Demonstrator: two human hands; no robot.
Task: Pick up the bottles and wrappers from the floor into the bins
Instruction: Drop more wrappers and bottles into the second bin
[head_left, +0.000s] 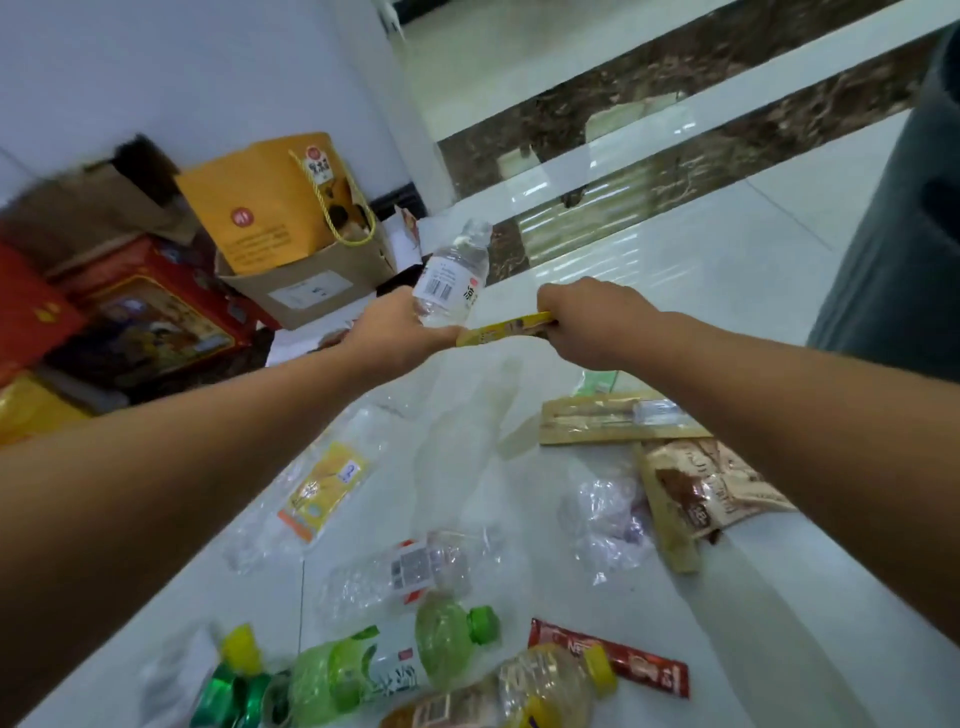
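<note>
Left hand grips clear bottle by its lower end, above the floor | right hand pinches yellow wrapper, its tip just beside the left hand | bare tile ahead-right | litter near: green bottle, red wrapper | cardboard box left (contents blurred)

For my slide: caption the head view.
Left hand holds a clear bottle, right hand a yellow wrapper, above littered floor.

Six bottles, at least five wrappers
</note>
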